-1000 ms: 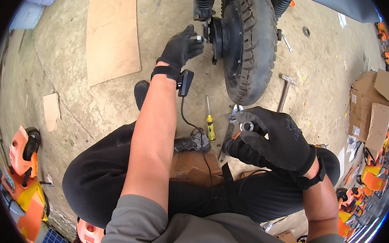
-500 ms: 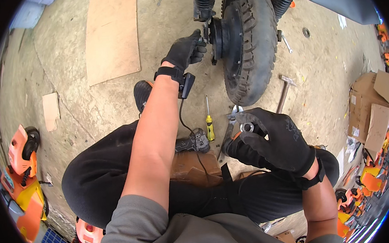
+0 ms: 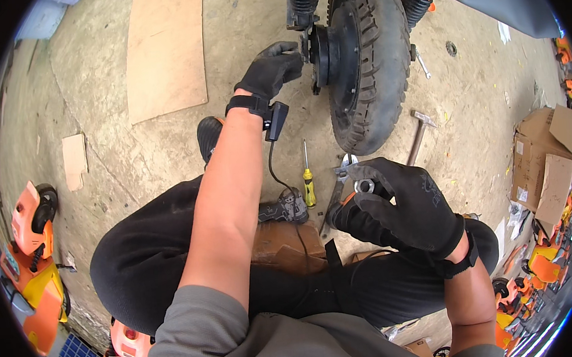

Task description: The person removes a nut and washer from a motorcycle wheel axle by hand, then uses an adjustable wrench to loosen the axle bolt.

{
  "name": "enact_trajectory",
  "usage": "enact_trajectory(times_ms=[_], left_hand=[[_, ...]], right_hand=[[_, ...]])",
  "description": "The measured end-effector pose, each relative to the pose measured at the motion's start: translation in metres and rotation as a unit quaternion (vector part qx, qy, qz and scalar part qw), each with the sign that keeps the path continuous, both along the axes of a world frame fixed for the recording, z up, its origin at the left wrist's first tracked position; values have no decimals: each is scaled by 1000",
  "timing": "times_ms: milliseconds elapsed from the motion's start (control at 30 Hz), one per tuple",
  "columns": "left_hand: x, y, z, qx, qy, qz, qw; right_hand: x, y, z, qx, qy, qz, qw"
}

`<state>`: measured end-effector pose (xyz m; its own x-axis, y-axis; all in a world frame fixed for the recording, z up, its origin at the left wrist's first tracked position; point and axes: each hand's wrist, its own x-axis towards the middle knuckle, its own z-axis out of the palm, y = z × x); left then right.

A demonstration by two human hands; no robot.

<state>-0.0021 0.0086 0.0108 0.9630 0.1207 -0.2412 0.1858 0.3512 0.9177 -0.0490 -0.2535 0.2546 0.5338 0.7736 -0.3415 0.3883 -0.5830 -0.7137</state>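
Left of the wheel [image 3: 377, 72], your left hand [image 3: 270, 70] is resting curled by the hub [image 3: 320, 55], grip unclear, while below the wheel your right hand [image 3: 410, 204] is pinching a nut [image 3: 361, 188], seemingly for easy access.

Right of the black, knobby-treaded rubber wheel [image 3: 379, 72], beige concrete floor [image 3: 478, 79] left passage around a brown-handled steel hammer [image 3: 418, 137]; the black-gloved left hand [image 3: 270, 71] obstructed the wheel's left side.

Wheel [image 3: 379, 72] cut off by top edge; inside of left hand [image 3: 270, 71] hidden.
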Motion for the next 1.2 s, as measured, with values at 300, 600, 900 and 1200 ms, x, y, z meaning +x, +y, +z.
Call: enact_trajectory(times_ms=[300, 600, 900, 1200], left_hand=[[8, 5, 3, -102, 177, -1, 979], [3, 2, 9, -183, 176, 86, 963], [0, -3, 5, -144, 31, 54, 988], [6, 4, -3, -117, 106, 19, 987]], right_hand=[[1, 2, 1, 1, 19, -2, 1000], [1, 2, 3, -1, 30, -1, 1000], [2, 0, 0, -5, 23, 4, 1000], [1, 2, 1, 4, 15, 0, 1000]])
